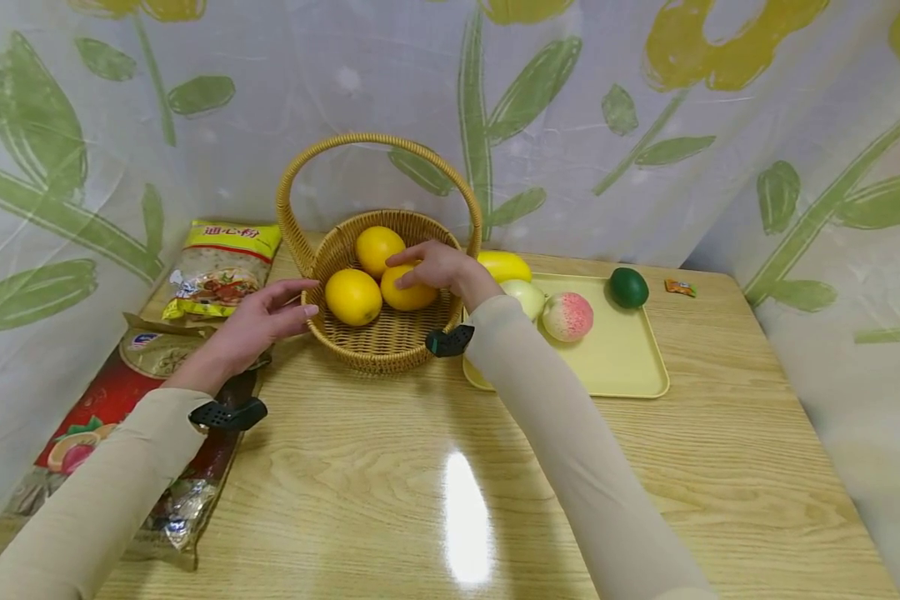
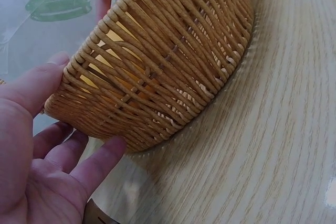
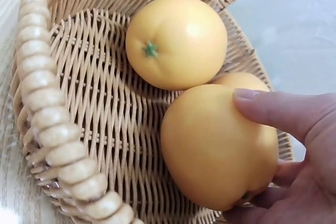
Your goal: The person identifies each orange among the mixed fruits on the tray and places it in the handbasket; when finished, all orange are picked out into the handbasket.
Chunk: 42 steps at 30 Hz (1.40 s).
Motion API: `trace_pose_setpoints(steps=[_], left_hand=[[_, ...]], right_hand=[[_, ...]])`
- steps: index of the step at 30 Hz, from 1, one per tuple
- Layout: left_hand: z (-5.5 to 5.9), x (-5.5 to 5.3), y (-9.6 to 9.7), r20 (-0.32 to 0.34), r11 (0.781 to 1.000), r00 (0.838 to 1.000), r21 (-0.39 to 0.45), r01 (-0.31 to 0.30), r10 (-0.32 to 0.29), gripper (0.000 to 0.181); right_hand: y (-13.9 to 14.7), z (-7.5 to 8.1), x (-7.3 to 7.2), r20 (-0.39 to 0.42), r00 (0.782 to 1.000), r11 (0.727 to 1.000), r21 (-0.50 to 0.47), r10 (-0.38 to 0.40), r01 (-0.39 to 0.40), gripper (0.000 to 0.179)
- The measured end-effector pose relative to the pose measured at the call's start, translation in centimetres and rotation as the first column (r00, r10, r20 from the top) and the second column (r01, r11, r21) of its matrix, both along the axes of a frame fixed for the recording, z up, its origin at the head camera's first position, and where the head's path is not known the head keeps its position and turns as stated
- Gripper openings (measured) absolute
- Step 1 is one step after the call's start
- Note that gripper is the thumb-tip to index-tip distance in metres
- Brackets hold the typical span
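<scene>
- Floral-printed cloth hung behind a wood-grain table.
- Three oranges were already inside a wicker basket; a peach lay outside on a yellow tray. What remained to do was unclear.
- One right hand gripped an orange between thumb and fingers; the left hand, spread, touched the basket's side.
- Oranges looked smooth, round, glossy.

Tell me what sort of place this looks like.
Probably a screened-off corner, perhaps staged for practice: flower-patterned sheets on three sides, a wood-grain table, and a wicker basket holding orange fruit.
</scene>
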<state>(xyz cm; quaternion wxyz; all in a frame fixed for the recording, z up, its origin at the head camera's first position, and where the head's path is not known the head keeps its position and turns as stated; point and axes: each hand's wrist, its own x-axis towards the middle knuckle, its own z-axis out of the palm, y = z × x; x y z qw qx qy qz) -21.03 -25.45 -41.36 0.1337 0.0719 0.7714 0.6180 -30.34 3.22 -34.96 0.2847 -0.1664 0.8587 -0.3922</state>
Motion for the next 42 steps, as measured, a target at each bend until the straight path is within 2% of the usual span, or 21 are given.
trace_pose_setpoints(steps=[5,12,18,21,24,27,32,35,37,39,42], left_hand=[[0.3,0.1,0.0,-0.009,1.0,1.0,-0.004,0.009,-0.009,0.062],[0.6,0.4,0.0,-0.003,1.0,1.0,-0.016,0.016,-0.016,0.065],[0.4,0.3,0.0,-0.003,1.0,1.0,-0.018,0.016,-0.016,0.063],[0.3,0.3,0.1,0.003,1.0,1.0,-0.011,0.012,-0.012,0.063],[0.1,0.3,0.2,0.006,1.0,1.0,-0.006,0.011,-0.011,0.063],[0.2,0.2,0.4,0.003,1.0,1.0,-0.006,0.007,-0.007,0.062],[0.4,0.0,0.4,-0.001,1.0,1.0,-0.014,0.003,-0.003,0.062],[0.4,0.1,0.3,-0.008,0.999,1.0,-0.033,0.005,-0.005,0.063],[0.4,0.1,0.2,-0.01,0.999,1.0,-0.045,0.002,-0.002,0.063],[0.4,0.2,0.2,-0.006,0.999,1.0,-0.044,-0.005,0.005,0.063],[0.3,0.2,0.2,0.005,0.999,1.0,-0.032,-0.015,0.016,0.062]], right_hand=[[0.0,0.3,0.2,-0.007,1.0,1.0,-0.001,-0.002,0.002,0.042],[0.0,0.3,0.3,-0.062,0.997,0.999,0.028,0.044,-0.043,0.04],[0.1,0.4,0.6,-0.088,0.995,0.998,0.045,0.038,-0.034,0.04],[0.1,0.7,1.0,-0.112,0.992,0.996,0.069,0.061,-0.053,0.042],[0.6,1.5,1.9,-0.174,0.976,0.988,0.1,0.133,-0.117,0.044],[1.6,2.8,3.4,-0.249,0.946,0.976,0.115,0.207,-0.183,0.043],[4.7,5.2,6.4,-0.352,0.903,0.969,0.088,0.246,-0.229,0.04],[7.2,6.3,8.0,-0.392,0.893,0.974,0.04,0.222,-0.225,0.041],[9.0,6.6,8.9,-0.401,0.898,0.979,-0.02,0.18,-0.205,0.044],[10.9,6.6,9.8,-0.379,0.919,0.984,-0.097,0.106,-0.153,0.049],[13.5,6.1,10.9,-0.325,0.945,0.972,-0.229,-0.026,-0.052,0.054]])
